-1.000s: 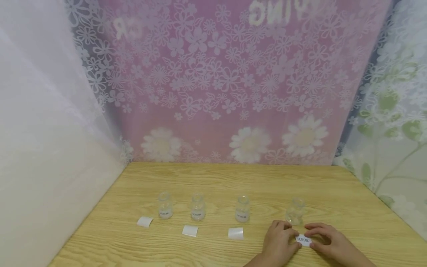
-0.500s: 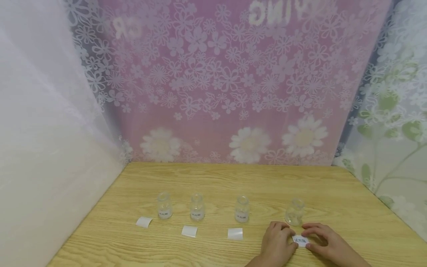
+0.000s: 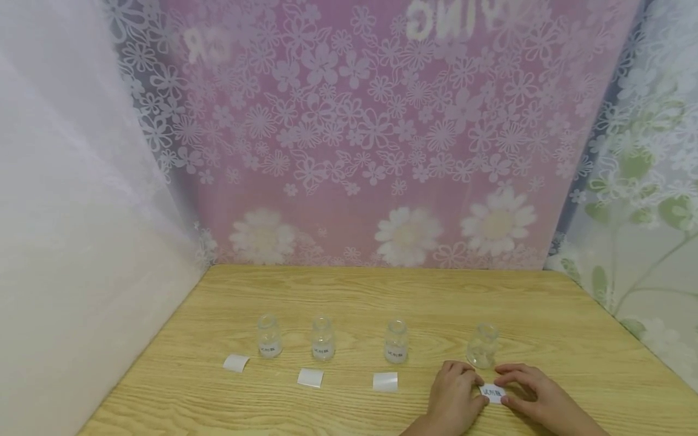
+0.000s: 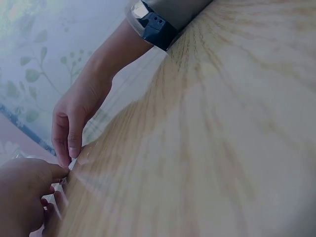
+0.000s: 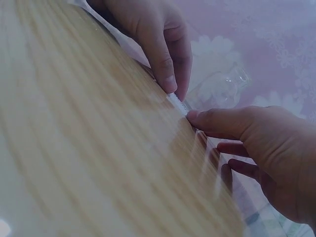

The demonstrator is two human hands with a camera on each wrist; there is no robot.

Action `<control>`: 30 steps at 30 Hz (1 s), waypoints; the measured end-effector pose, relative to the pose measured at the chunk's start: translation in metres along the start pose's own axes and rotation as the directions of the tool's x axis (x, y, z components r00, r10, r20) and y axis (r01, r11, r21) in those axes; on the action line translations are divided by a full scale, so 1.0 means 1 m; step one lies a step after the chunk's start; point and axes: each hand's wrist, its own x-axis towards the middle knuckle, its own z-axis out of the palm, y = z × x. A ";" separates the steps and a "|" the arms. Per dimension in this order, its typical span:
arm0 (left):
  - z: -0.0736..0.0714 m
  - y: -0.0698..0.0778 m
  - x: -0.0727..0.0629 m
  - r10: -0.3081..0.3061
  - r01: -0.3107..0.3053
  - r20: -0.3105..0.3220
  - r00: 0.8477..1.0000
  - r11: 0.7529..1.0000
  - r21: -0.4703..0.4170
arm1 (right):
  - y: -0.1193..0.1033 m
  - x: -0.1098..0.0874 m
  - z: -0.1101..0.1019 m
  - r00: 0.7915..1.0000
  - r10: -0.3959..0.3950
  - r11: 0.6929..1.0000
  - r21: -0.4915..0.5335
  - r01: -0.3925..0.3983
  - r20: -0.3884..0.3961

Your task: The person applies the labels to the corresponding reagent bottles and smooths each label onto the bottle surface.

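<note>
A small white label (image 3: 493, 393) with dark printed characters lies between both hands, low on the right side of the head view. The left hand (image 3: 454, 395) pinches its left end with thumb and fingers. At the other end, the right hand (image 3: 537, 396) grips it the same way. Just beyond the hands stands a clear glass bottle (image 3: 483, 346) on which no label shows. In the right wrist view the label (image 5: 177, 103) appears as a thin white strip close to the tabletop; in the left wrist view fingers mostly hide it.
Three glass bottles with printed labels, left (image 3: 269, 336), middle (image 3: 323, 338) and right (image 3: 395, 341), stand across the wooden table (image 3: 349, 297). Before them lie three blank white paper pieces (image 3: 236, 363). Fabric hangs along the back (image 3: 349, 151) and both sides.
Both hands and the label have shifted slightly to the left since one second ago, with the hold kept at both ends. The bottles and paper pieces stay in place.
</note>
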 end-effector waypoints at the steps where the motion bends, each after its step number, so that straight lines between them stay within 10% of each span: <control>1: 0.000 0.000 0.000 0.001 -0.001 0.001 1.000 1.000 0.002 | 0.000 0.000 0.000 1.000 -0.002 1.000 -0.007 0.002 -0.002; 30: 0.002 0.002 0.001 -0.071 0.071 0.004 0.997 0.991 -0.114 | 0.000 -0.002 0.004 0.999 -0.021 0.997 -0.072 0.018 -0.046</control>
